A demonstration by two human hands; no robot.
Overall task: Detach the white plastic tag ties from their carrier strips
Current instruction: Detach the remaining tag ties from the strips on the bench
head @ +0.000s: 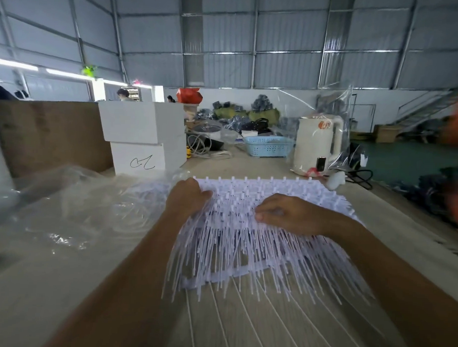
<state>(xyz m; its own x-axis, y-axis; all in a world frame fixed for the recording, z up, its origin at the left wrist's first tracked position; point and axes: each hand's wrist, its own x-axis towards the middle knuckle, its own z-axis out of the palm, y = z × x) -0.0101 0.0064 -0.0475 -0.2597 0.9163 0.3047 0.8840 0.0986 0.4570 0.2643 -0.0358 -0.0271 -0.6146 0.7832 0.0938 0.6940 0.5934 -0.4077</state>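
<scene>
A thick stack of white plastic tag ties on their carrier strips lies on the table in front of me, heads at the far side, thin tails fanning toward me. My left hand grips the stack's far left edge, fingers curled over the heads. My right hand rests on top of the stack at the right, fingers curled and pinching into the ties. A few loose thin ties lie on the table nearer to me.
Clear plastic bags are heaped at the left. Two stacked white boxes and a brown cardboard sheet stand behind them. A white electric kettle and a blue basket sit at the back right.
</scene>
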